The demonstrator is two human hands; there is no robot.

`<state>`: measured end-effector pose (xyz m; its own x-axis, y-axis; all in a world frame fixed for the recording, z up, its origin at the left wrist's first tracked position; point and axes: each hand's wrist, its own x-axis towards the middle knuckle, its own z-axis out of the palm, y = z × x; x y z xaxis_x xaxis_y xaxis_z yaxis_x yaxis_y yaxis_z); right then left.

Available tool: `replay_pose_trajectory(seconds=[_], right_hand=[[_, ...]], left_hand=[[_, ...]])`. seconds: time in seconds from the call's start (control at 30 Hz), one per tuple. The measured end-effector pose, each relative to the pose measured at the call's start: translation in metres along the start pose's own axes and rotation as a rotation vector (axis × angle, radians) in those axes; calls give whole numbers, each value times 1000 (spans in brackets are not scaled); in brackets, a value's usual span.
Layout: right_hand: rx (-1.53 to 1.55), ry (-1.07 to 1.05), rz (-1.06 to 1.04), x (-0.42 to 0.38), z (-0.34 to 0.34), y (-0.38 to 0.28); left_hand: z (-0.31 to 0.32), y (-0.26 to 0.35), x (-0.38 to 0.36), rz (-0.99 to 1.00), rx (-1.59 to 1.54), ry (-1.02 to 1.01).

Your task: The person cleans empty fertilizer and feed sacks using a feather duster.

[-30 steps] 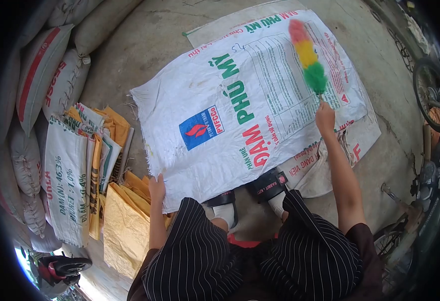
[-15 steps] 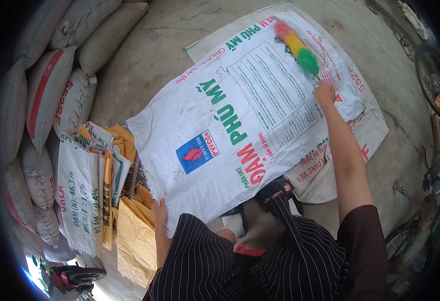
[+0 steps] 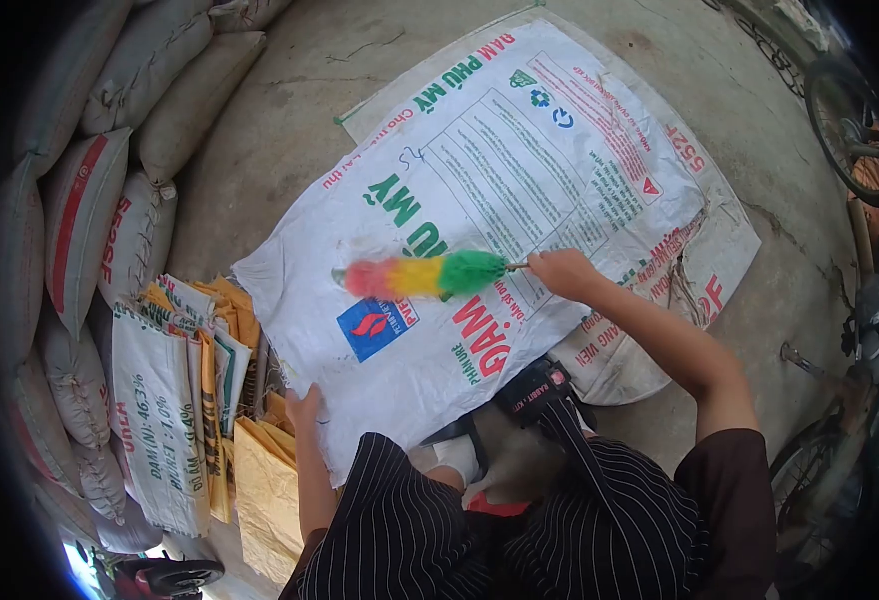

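Note:
A feather duster (image 3: pixel 415 276) in pink, yellow and green lies across the middle of a white printed fertilizer sack (image 3: pixel 309 240), its fluffy end slightly blurred. My right hand (image 3: pixel 563 273) is closed around its thin handle, above the printed text box. At the sack's near left corner, my left hand (image 3: pixel 304 406) pinches the edge; part of its fingers is hidden. The sack is spread flat, with creases and a frayed left end. Beneath it another whitish sack (image 3: pixel 724 255) with red print sticks out on the right.
Filled sacks (image 3: pixel 84 230) are piled along the left side. Folded empty sacks (image 3: pixel 154 420), white and yellow, stand beside my left hand. Bicycle wheels (image 3: pixel 849 140) are on the right. A black sandal (image 3: pixel 534 392) touches the sack's near edge.
My right hand has brought the duster from the sack's far right part down and left to its middle. The left hand stays at the near corner, slightly shifted in view.

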<state>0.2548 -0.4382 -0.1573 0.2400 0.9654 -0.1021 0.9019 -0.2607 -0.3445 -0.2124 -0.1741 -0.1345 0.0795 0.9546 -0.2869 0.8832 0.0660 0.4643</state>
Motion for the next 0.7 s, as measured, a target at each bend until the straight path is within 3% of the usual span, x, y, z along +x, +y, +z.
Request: replay_pose_trajectory(seconds=[0.07, 0.13, 0.2, 0.27, 0.33, 0.43, 0.5, 0.53, 0.57, 0.63, 0.7], right_hand=[[-5, -44, -50, 4, 5, -11], [-98, 46, 92, 19, 10, 22], [-78, 248, 594, 17, -11, 87], [161, 386, 1178, -3, -42, 152], [191, 451, 1358, -31, -70, 192], [-32, 515, 1261, -87, -79, 234], [263, 532, 1151, -132, -85, 219], [636, 439, 1175, -153, -98, 196], [887, 329, 1127, -171, -114, 164], [1016, -5, 1105, -199, -144, 112], [1135, -314, 1095, -219, -151, 88]], left_hand=[[7, -5, 16, -29, 184, 77], [13, -37, 35, -19, 167, 87], [13, -38, 36, -13, 152, 94], [6, -17, 22, -39, 100, 128], [3, -39, 33, -38, 62, 66], [10, -71, 94, -30, -52, -70], [14, -68, 112, -96, -311, -184], [12, -41, 123, -156, -508, -216], [7, -4, 121, -162, -453, -137], [13, 16, 132, -163, -410, -51], [35, -4, 174, 172, -539, -58]])
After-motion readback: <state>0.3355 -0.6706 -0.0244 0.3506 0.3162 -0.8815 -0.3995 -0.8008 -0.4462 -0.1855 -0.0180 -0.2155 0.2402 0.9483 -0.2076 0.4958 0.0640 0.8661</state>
